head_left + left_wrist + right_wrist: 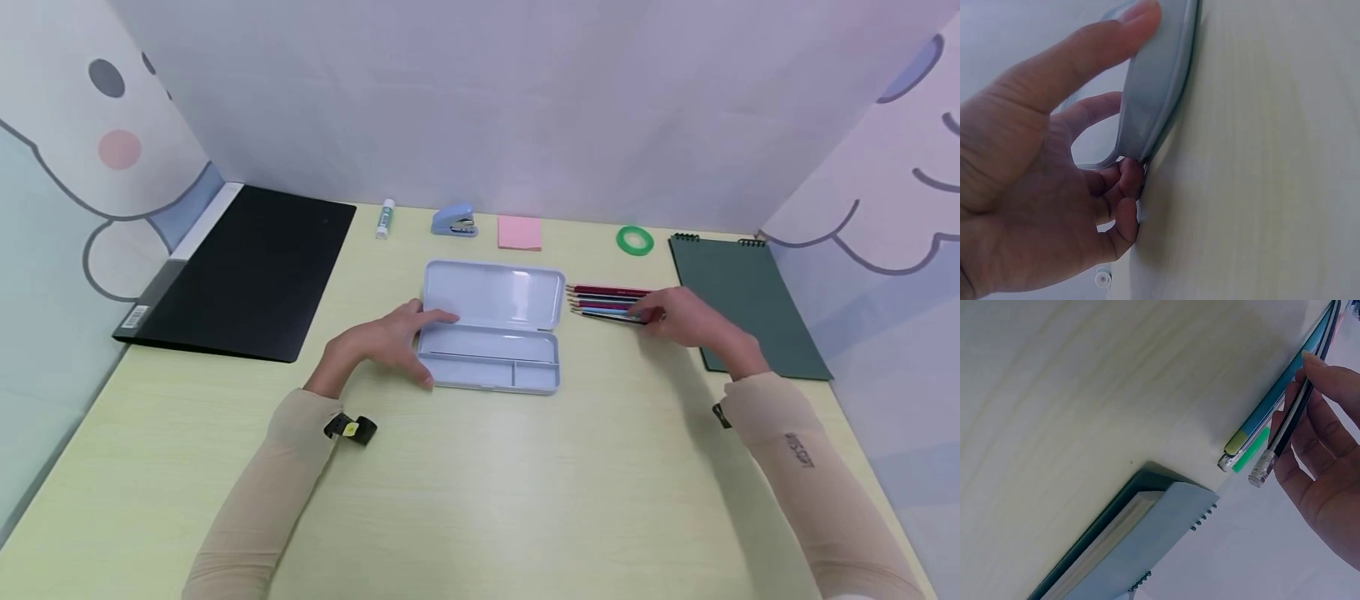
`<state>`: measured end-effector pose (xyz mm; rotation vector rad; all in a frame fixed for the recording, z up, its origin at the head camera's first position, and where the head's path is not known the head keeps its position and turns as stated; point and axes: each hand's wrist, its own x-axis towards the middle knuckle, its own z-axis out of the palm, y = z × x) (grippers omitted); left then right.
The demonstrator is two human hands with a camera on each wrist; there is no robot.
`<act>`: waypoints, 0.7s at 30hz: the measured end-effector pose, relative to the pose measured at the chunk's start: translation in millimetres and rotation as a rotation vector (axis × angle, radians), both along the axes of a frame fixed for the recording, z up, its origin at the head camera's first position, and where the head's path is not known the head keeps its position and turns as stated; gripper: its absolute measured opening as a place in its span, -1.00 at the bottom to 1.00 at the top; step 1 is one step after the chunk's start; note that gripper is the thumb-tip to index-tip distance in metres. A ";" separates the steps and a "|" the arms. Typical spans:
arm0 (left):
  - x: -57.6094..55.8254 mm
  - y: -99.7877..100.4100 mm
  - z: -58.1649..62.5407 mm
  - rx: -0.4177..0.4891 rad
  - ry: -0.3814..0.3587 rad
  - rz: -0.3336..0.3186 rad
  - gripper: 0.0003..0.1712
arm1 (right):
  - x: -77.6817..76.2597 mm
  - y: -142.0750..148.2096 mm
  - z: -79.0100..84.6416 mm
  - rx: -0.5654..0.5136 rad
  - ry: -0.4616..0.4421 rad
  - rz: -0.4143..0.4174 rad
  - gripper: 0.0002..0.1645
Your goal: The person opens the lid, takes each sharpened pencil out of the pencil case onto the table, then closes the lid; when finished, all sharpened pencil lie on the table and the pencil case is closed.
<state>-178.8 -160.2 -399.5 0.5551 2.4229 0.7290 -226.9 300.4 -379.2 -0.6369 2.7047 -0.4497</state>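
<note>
A pale blue pencil case (493, 292) lies with its lid folded back and its divided tray facing up. My left hand (384, 337) grips its left end, thumb (1104, 47) along the front side and fingers bent about the hinge end. On the right, my right hand (678, 317) pinches a black pencil (1291, 422) with pale stripes and an eraser end, between thumb and fingers. Beside it lies a blue pencil (1266, 406), in a row of several pencils (603, 291), some dark red, with tips toward the case. The right hand covers part of the row.
Along the back are a glue stick (386, 218), a blue stapler (452, 220), pink sticky notes (519, 232) and a green tape ring (622, 242). A black folder-like sheet (255, 275) lies left; a dark green spiral notebook (750, 300) lies right, near the right forearm.
</note>
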 end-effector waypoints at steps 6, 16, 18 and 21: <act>0.1 0.1 -0.3 0.004 0.000 0.000 0.16 | -2.1 -5.6 -3.6 0.062 0.042 -0.022 -0.63; -0.7 0.1 0.3 0.003 0.003 -0.003 0.16 | -2.9 -9.8 -5.4 0.124 0.117 -0.049 -0.56; -0.8 0.0 0.3 0.004 -0.001 -0.002 0.16 | -3.6 -8.4 -6.0 0.123 0.123 -0.056 -0.54; -1.0 -0.2 -0.3 0.006 -0.005 0.001 0.16 | -4.9 -6.5 -6.9 0.116 0.127 -0.067 -0.52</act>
